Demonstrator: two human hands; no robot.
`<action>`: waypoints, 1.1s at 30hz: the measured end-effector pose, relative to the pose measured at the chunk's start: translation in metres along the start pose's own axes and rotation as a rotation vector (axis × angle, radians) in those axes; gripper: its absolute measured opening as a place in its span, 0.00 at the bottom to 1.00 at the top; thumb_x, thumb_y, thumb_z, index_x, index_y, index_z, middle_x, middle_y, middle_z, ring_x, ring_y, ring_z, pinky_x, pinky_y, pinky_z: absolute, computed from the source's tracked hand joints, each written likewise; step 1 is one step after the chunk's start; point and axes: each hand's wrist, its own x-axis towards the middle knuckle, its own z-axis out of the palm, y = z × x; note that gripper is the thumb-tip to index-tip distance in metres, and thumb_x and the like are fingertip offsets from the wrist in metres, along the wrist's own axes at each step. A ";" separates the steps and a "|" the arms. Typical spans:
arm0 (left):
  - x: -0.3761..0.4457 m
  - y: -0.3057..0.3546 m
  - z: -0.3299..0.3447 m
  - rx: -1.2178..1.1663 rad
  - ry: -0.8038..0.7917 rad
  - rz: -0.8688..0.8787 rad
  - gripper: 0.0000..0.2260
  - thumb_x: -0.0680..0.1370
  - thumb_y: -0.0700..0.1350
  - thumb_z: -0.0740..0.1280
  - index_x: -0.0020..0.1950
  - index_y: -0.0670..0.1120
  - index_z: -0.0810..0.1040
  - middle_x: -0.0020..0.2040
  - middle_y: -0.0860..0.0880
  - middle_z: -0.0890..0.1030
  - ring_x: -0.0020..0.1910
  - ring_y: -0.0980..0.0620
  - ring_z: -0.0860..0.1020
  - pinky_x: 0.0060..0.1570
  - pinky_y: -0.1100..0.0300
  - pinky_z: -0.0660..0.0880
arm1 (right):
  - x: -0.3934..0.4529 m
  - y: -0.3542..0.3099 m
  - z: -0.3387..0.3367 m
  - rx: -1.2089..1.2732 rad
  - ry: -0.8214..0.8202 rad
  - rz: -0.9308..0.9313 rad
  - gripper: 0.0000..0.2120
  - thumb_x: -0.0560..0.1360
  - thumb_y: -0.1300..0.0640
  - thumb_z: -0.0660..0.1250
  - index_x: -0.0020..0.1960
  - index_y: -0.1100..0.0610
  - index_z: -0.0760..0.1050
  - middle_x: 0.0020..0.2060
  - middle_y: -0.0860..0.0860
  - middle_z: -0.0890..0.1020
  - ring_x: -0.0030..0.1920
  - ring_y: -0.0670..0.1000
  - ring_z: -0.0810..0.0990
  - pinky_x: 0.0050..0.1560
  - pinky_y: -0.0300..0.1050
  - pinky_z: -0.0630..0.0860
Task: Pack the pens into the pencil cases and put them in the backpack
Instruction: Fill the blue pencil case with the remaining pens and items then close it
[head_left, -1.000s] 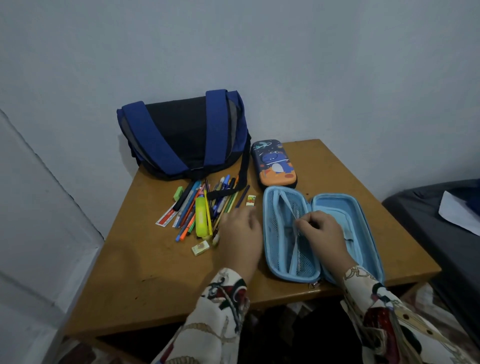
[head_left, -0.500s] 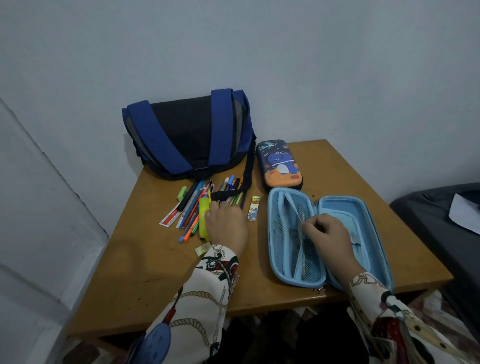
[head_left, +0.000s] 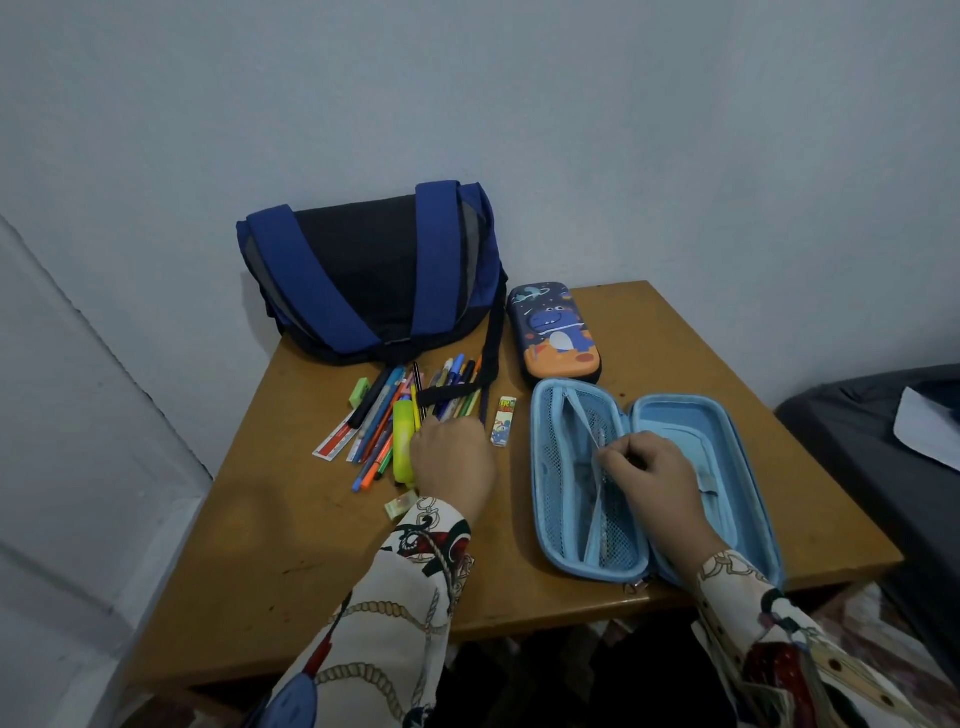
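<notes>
With the mesh flap (head_left: 589, 441) pinched by the right hand (head_left: 652, 480), pens (head_left: 415, 410) could be scattered by the left hand (head_left: 453, 460), its grip hidden.

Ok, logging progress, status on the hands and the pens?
Left hand on pen pile, grasp hidden. Right hand pinching flap in open blue case. Backpack strap lies across pens.

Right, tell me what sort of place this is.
Probably a room at home, perhaps a bedroom: a small wooden table pushed into a plain painted wall corner, a dark bed or sofa edge on the right, and school things, a backpack and pens, laid out.
</notes>
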 end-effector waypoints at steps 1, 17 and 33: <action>-0.003 0.001 -0.004 -0.067 0.006 -0.014 0.10 0.80 0.45 0.61 0.50 0.44 0.80 0.49 0.45 0.81 0.55 0.45 0.74 0.51 0.53 0.70 | 0.000 -0.001 0.000 0.000 0.003 0.004 0.13 0.74 0.54 0.70 0.30 0.48 0.75 0.34 0.43 0.78 0.42 0.51 0.77 0.50 0.62 0.75; -0.075 0.053 -0.006 -0.207 -0.053 0.175 0.11 0.81 0.49 0.58 0.55 0.49 0.79 0.48 0.51 0.81 0.54 0.51 0.73 0.50 0.56 0.68 | -0.001 -0.003 -0.001 -0.017 0.015 -0.007 0.13 0.73 0.56 0.69 0.30 0.50 0.74 0.33 0.46 0.78 0.41 0.49 0.76 0.50 0.62 0.74; -0.010 -0.015 0.010 0.056 0.076 -0.004 0.10 0.81 0.43 0.59 0.57 0.46 0.79 0.53 0.48 0.79 0.56 0.47 0.72 0.52 0.55 0.69 | -0.001 -0.005 -0.002 -0.009 0.005 0.015 0.14 0.74 0.57 0.70 0.30 0.50 0.75 0.34 0.47 0.79 0.42 0.51 0.77 0.49 0.59 0.75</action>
